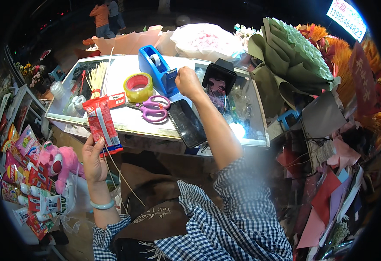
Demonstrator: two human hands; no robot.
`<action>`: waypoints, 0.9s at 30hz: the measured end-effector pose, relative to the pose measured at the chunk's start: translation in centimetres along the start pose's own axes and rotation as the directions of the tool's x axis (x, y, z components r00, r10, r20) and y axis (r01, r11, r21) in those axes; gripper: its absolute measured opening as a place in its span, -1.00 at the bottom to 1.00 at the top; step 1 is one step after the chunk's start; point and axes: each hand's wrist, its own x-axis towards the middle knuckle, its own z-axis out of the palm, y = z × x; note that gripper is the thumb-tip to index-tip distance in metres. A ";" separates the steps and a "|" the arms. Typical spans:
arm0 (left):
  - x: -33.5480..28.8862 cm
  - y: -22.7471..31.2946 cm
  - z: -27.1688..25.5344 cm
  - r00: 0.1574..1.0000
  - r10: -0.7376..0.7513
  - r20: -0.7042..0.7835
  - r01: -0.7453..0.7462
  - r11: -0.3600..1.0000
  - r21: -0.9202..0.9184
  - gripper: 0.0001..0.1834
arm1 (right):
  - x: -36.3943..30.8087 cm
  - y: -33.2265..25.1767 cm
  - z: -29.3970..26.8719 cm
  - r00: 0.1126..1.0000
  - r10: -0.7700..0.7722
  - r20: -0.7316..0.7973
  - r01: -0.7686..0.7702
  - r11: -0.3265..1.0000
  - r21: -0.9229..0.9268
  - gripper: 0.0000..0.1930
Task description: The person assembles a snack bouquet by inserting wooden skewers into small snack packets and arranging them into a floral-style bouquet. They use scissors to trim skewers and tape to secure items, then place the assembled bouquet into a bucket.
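Note:
In my left hand (94,158) is a red snack packet (100,119) with a blue lower end, pinched between thumb and fingers. Thin pale sticks (127,185) run down past that hand toward my lap. My right hand (189,82) is closed at the cutter end of a blue tape dispenser (149,65); whatever its fingertips hold is hidden. Beside the dispenser lie a yellow roll of tape (138,93) and purple-handled scissors (156,115). A black phone (187,124) rests below my right wrist.
On the glass-topped counter (125,124) a bundle of pale sticks (97,78) lies at the left, and a phone on a stand (218,82) glows at the right. Wrapped bouquets (203,41) line the back. A pink plush toy (64,161) and snack packets crowd the lower left.

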 end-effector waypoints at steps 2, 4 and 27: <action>0.0 0.1 0.0 1.000 -0.019 0.013 0.019 1.000 -0.002 -0.69 | 0.2 -0.2 -0.1 0.999 0.012 0.052 -0.008 0.998 -0.063 -0.85; 0.0 0.1 0.0 0.999 -0.032 0.012 0.032 0.999 0.001 -0.68 | 0.3 -0.5 -0.2 0.995 0.001 0.101 0.013 0.990 -0.141 -0.86; 0.0 -1.9 1.6 0.971 -0.099 0.220 0.134 0.979 -0.153 -0.67 | -12.0 -16.4 -0.4 0.872 -0.483 0.083 0.208 0.518 0.830 -0.79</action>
